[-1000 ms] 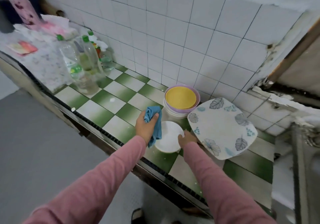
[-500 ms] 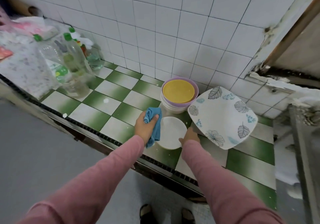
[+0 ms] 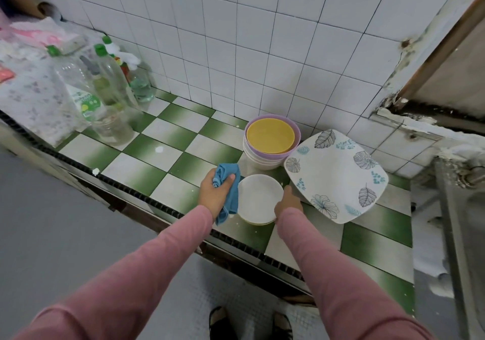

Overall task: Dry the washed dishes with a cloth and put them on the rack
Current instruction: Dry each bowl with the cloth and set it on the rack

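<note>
A small white bowl (image 3: 258,198) sits on the green-and-white tiled counter (image 3: 168,140) near its front edge. My right hand (image 3: 288,203) grips the bowl's right rim. My left hand (image 3: 215,191) is closed around a bunched blue cloth (image 3: 227,187), pressed against the bowl's left side. Behind the bowl stands a stack of bowls (image 3: 270,142) with a yellow one nested in a purple one on top. A square white plate with leaf prints (image 3: 336,175) lies to the right, partly leaning on the stack.
Several plastic bottles (image 3: 105,95) stand at the counter's left, next to a patterned cloth-covered heap (image 3: 29,95). White wall tiles (image 3: 262,51) rise behind. A metal sink edge (image 3: 456,234) lies at the far right. My feet (image 3: 249,324) show below on the grey floor.
The camera has tipped downward, so my feet come into view. Both hands stay on the white bowl, with the cloth still at its left side.
</note>
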A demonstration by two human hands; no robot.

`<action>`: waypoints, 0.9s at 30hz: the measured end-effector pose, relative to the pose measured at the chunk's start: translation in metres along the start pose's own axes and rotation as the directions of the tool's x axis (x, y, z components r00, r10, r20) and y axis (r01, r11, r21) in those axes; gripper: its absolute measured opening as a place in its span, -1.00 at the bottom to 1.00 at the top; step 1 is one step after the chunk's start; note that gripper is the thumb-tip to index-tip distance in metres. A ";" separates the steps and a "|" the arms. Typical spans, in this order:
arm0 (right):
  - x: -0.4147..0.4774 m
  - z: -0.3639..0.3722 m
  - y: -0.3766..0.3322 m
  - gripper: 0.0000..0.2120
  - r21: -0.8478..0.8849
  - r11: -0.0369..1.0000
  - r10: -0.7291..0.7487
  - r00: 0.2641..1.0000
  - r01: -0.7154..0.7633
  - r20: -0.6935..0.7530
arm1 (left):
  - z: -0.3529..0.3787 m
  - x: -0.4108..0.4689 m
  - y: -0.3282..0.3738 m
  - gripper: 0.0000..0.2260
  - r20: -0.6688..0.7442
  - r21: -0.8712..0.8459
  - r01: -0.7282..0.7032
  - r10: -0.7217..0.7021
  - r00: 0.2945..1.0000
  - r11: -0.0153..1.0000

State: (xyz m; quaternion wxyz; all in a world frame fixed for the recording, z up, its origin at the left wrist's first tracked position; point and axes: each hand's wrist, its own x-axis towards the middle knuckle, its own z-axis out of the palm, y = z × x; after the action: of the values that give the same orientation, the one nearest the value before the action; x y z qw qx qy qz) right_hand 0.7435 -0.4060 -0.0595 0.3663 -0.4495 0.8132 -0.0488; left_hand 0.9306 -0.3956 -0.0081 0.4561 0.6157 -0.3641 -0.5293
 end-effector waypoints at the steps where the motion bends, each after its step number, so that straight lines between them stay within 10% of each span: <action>1: 0.000 0.000 -0.001 -0.37 0.019 1.000 0.002 1.000 -0.003 0.005 | -0.001 0.000 -0.001 -0.83 -0.005 0.001 0.001 -0.001 1.000 1.000; 8: -0.011 -0.004 -0.005 -0.41 0.191 0.981 0.033 0.999 -0.031 -0.007 | -0.003 0.002 -0.003 -0.82 -0.021 0.030 0.002 -0.002 1.000 1.000; 27: -0.029 -0.030 -0.004 -0.52 -0.132 0.961 -0.264 0.947 0.242 -0.184 | 0.004 0.004 0.003 -0.68 -0.051 0.023 -0.010 0.011 0.999 1.000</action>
State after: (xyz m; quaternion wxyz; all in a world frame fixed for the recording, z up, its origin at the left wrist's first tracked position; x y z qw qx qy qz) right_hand 0.7365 -0.3940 -0.0196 0.2488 -0.5620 0.7829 -0.0965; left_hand 0.9278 -0.4012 -0.0072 0.4610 0.6322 -0.3618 -0.5069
